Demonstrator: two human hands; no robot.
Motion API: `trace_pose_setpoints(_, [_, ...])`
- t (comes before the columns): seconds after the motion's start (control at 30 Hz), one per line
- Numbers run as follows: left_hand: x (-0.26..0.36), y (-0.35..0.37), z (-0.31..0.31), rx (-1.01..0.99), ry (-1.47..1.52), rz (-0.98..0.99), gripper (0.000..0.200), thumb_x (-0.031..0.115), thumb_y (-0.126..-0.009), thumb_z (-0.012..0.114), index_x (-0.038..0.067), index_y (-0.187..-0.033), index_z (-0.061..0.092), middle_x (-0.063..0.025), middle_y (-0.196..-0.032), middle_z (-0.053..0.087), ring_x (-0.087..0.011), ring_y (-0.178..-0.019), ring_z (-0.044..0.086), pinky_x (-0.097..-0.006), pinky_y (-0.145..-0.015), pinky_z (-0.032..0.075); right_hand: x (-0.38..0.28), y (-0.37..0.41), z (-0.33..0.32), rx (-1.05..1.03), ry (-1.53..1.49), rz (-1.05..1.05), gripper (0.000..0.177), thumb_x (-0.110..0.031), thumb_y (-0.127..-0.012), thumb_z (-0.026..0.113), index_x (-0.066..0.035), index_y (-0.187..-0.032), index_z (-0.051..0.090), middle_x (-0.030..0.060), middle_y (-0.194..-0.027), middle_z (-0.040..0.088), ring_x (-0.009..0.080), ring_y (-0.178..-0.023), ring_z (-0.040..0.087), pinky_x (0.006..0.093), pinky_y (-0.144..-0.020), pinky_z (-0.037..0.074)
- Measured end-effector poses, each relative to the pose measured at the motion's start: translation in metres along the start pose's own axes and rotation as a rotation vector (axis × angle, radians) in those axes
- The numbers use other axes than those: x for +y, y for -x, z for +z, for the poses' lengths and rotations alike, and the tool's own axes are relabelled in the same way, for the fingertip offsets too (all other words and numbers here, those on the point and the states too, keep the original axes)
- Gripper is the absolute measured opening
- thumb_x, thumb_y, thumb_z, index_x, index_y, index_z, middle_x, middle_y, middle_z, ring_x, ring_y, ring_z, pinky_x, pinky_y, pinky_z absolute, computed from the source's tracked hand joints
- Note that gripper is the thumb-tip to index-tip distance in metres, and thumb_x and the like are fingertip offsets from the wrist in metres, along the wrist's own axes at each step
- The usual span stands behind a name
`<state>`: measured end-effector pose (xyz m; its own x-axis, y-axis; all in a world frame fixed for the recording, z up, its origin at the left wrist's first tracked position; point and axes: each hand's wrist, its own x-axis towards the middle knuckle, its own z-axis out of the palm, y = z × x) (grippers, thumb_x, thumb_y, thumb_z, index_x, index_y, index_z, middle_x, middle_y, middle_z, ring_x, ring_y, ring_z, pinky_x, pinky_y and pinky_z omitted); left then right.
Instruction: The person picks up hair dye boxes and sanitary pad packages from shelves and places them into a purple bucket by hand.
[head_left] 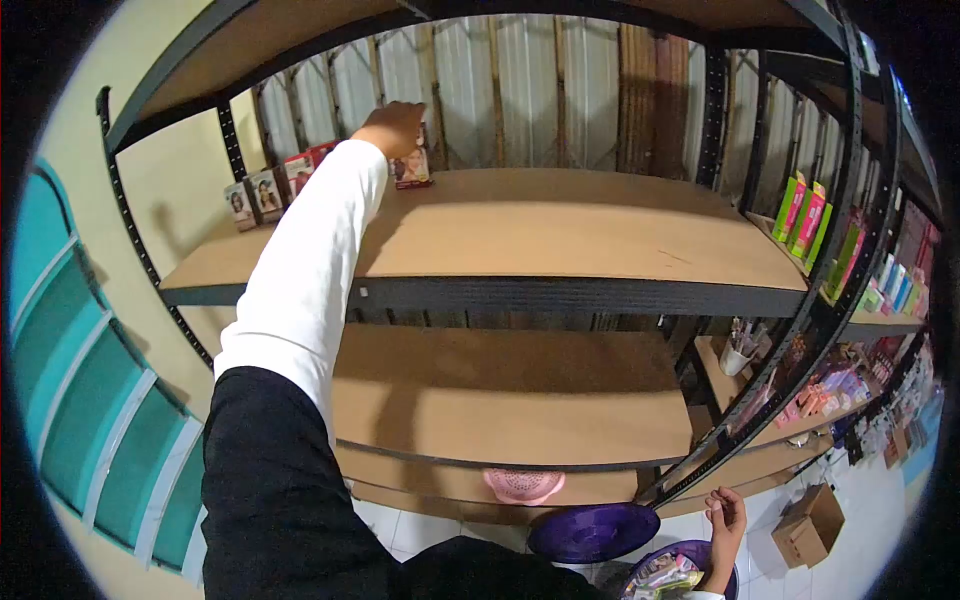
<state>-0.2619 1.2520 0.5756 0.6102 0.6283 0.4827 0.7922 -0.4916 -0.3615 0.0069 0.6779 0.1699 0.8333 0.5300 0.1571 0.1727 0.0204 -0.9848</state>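
Observation:
My left hand [392,128] reaches out to the upper shelf board [560,235], its fingers closed at the top of a red box with a face on it [411,168]. The box stands upright at the back left of the board. To its left, partly behind my white sleeve, stand several small boxes [268,193] with faces printed on them. Low at the right, my right hand [728,525] is above a purple tub [735,585] of colourful packets [662,577], fingers apart and nothing in them.
A purple lid [593,532] lies beside the tub, near a pink basket [524,486] on the bottom shelf. Black metal posts [800,365] rise at the right. Beyond them are stocked shelves and an open cardboard box [808,525]. Teal chair-like slats [90,370] stand at the left.

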Motion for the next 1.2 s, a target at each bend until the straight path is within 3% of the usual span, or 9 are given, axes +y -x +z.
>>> trace_pose_setpoints(0.1, [-0.006,-0.011,0.017,-0.079,0.065,-0.059,0.069,0.017,-0.08,0.064,0.008,-0.139,0.03,-0.0174,-0.139,0.038,-0.0325,-0.129,0.036,-0.0418,-0.104,0.034,-0.016,0.012,0.001,0.113,-0.01,0.065,0.025,-0.009,-0.087,0.059,0.002,-0.109,0.054,0.0103,-0.102,0.06,0.0158,-0.093,0.058,0.0276,-0.087,0.043])
trace_pose_setpoints(0.27, [-0.017,-0.024,0.036,-0.12,0.142,-0.087,0.069,0.018,-0.081,0.063,0.004,-0.139,0.028,-0.0192,-0.14,0.037,-0.0321,-0.131,0.033,-0.0413,-0.106,0.032,-0.013,0.027,-0.01,0.184,-0.007,0.066,0.023,-0.007,-0.087,0.058,0.0,-0.109,0.054,0.0069,-0.099,0.059,0.0147,-0.091,0.057,0.0266,-0.084,0.043])
trace_pose_setpoints(0.4, [-0.028,-0.031,0.045,0.024,0.184,-0.049,0.073,0.006,-0.075,0.065,0.006,-0.139,0.029,-0.0169,-0.135,0.042,-0.0326,-0.124,0.042,-0.0412,-0.1,0.04,-0.016,0.03,-0.008,0.222,-0.023,0.066,0.024,-0.007,-0.087,0.059,0.0,-0.109,0.053,0.0073,-0.099,0.059,0.0147,-0.091,0.057,0.0266,-0.085,0.043])
trace_pose_setpoints(0.5, [-0.04,-0.039,0.052,0.074,0.04,-0.018,0.075,0.005,-0.074,0.065,0.007,-0.139,0.028,-0.0166,-0.137,0.04,-0.0322,-0.125,0.041,-0.0403,-0.102,0.039,-0.015,0.028,-0.003,0.236,-0.008,0.069,0.025,-0.008,-0.087,0.06,0.0,-0.11,0.053,0.0077,-0.099,0.059,0.015,-0.091,0.057,0.027,-0.085,0.043])
trace_pose_setpoints(0.67, [-0.045,-0.033,0.045,0.006,0.261,0.105,0.081,0.003,-0.064,0.072,0.005,-0.136,0.034,-0.0215,-0.124,0.051,-0.0333,-0.116,0.049,-0.0384,-0.1,0.039,-0.019,0.027,0.005,0.182,0.041,0.035,0.025,-0.009,-0.087,0.06,0.0,-0.11,0.053,0.008,-0.098,0.06,0.0156,-0.092,0.058,0.0272,-0.086,0.043])
trace_pose_setpoints(0.87, [0.009,-0.001,-0.011,0.15,0.604,0.34,0.075,0.0,-0.068,0.07,0.012,-0.134,0.037,-0.018,-0.109,0.06,-0.0278,-0.099,0.059,-0.0372,-0.085,0.047,-0.022,0.024,0.003,0.143,0.04,-0.004,0.024,-0.009,-0.087,0.06,0.0,-0.109,0.054,0.0082,-0.1,0.061,0.0157,-0.095,0.058,0.0279,-0.086,0.044])
trace_pose_setpoints(0.97, [0.062,0.038,-0.064,0.189,0.755,0.414,0.069,-0.001,-0.071,0.069,0.012,-0.133,0.04,-0.0128,-0.109,0.055,-0.0228,-0.101,0.055,-0.0348,-0.091,0.044,-0.041,0.023,0.005,0.116,0.083,-0.112,0.024,-0.009,-0.087,0.06,0.001,-0.108,0.055,0.0086,-0.103,0.061,0.0164,-0.099,0.058,0.0283,-0.086,0.045])
trace_pose_setpoints(1.07, [0.118,0.074,-0.1,0.356,0.829,0.661,0.07,-0.004,-0.07,0.068,0.014,-0.133,0.042,-0.0095,-0.116,0.053,-0.0216,-0.105,0.051,-0.0349,-0.096,0.039,-0.071,0.023,0.012,0.091,0.053,-0.125,0.026,-0.008,-0.086,0.061,0.0,-0.11,0.055,0.0086,-0.104,0.062,0.017,-0.099,0.058,0.0288,-0.088,0.045])
trace_pose_setpoints(1.2, [0.194,0.133,-0.144,0.457,0.823,0.83,0.069,-0.006,-0.064,0.069,0.011,-0.127,0.047,-0.0103,-0.104,0.054,-0.0252,-0.095,0.053,-0.0357,-0.087,0.042,-0.12,0.029,0.019,0.036,0.119,-0.321,0.031,-0.008,-0.085,0.062,0.0,-0.114,0.054,0.0101,-0.109,0.059,0.0187,-0.101,0.057,0.0305,-0.09,0.044])
